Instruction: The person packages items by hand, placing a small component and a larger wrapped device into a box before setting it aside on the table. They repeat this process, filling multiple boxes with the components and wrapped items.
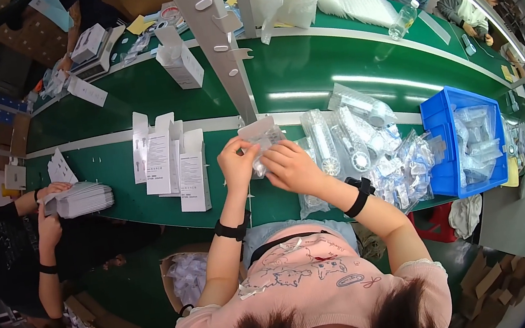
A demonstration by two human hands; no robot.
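I hold the clear packet [264,140] over the green bench [119,155], between the white boxes [192,173] and the wrapped parts [354,145]; my left hand [238,162] pinches its left edge, and my right hand [292,165] has its fingers closed on the right side; to handle it well, I'd steady one edge and smooth with the other fingers, lightly, lest it tear; it looks crinkled and shiny, a pale flap beyond; its contents I can't make out.

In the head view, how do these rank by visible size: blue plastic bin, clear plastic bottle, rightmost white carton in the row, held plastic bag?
Blue plastic bin
Rightmost white carton
Clear plastic bottle
Held plastic bag: unsure, partly hidden.
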